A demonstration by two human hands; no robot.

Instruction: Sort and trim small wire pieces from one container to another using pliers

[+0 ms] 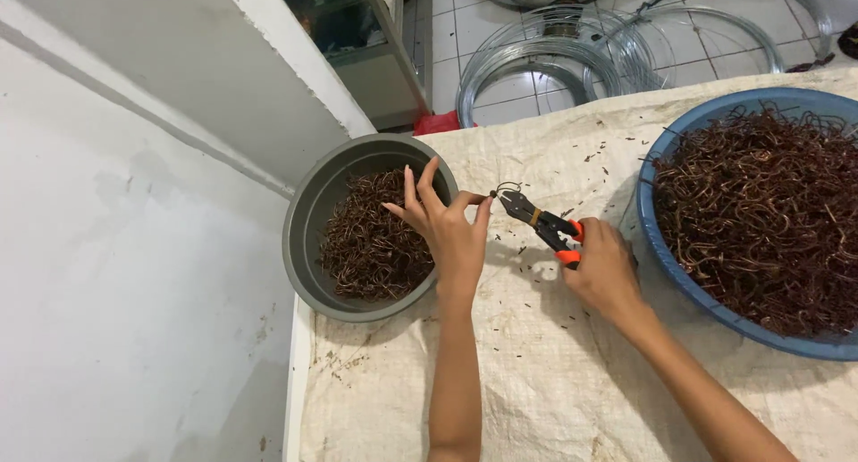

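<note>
My right hand (604, 267) grips the orange handles of a pair of pliers (539, 221), whose jaws point left and clamp a small curled piece of brown wire (503, 190). My left hand (444, 225) pinches that same wire piece between thumb and forefinger, the other fingers spread over the edge of a grey bowl (308, 214). The grey bowl holds a heap of small bent brown wire pieces (371, 243). A big blue basin (666, 247) on the right is full of longer tangled brown wire (760, 212).
Everything sits on a table covered with a woven off-white sack cloth (536, 382), littered with tiny wire bits. A white wall and shelf edge (179, 113) stand at the left. Coils of silver wire (554, 55) lie on the tiled floor beyond the table.
</note>
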